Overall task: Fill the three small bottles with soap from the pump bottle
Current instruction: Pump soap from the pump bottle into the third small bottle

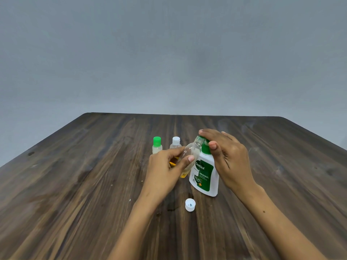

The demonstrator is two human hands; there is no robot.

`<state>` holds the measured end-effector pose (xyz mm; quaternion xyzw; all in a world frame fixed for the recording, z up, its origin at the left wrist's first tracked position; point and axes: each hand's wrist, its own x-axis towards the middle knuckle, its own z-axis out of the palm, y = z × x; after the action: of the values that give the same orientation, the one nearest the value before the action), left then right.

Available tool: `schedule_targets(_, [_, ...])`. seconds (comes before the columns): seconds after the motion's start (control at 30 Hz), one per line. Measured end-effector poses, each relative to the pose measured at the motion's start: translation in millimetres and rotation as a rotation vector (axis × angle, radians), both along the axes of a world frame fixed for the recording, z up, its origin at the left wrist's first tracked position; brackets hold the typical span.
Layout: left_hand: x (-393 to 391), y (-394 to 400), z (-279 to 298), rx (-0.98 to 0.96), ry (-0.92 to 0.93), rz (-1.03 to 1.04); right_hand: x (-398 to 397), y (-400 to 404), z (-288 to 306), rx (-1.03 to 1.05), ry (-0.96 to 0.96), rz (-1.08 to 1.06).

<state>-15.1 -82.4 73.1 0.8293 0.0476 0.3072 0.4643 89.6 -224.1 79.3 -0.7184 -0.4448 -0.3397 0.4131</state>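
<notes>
Your pump bottle (205, 175) stands near the middle of the wooden table (75, 184), white with a green label reading Dettol Original, but its green pump head is almost wholly covered by your right hand (227, 156), so the nozzle is hard to make out. That hand lies over the top, fingers extended across the pump and the thumb hanging down beside the green collar; it presses rather than grips. Your left hand (167, 166) holds the clear small bottle (189, 156) tilted, its open neck raised toward the pump head and touching or just beside it; exactly where mouth meets nozzle is hidden under your fingers. Thumb and fingers curl round the body of that bottle, which hides much of it. A little yellow liquid shows at its lower end, and an orange-yellow patch peeks out beneath your palm; you cannot tell what that patch belongs to. Behind your left hand stand two more small bottles, upright and close together: the green-capped bottle (157, 145) to the left and the white-capped bottle (175, 143) to its right, their lower parts blocked by your hand. A loose white cap (190, 204) lies open side up on the table just in front of the pump bottle. Both forearms run off the lower edge. A plain grey wall (169, 53) fills the background.
</notes>
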Motion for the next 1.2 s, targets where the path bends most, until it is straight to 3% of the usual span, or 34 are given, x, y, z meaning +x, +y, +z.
schedule_targets(1.2, [1, -2, -17, -0.080, -0.069, 0.032, 2, -2, 3, -0.013, -0.020, 0.024])
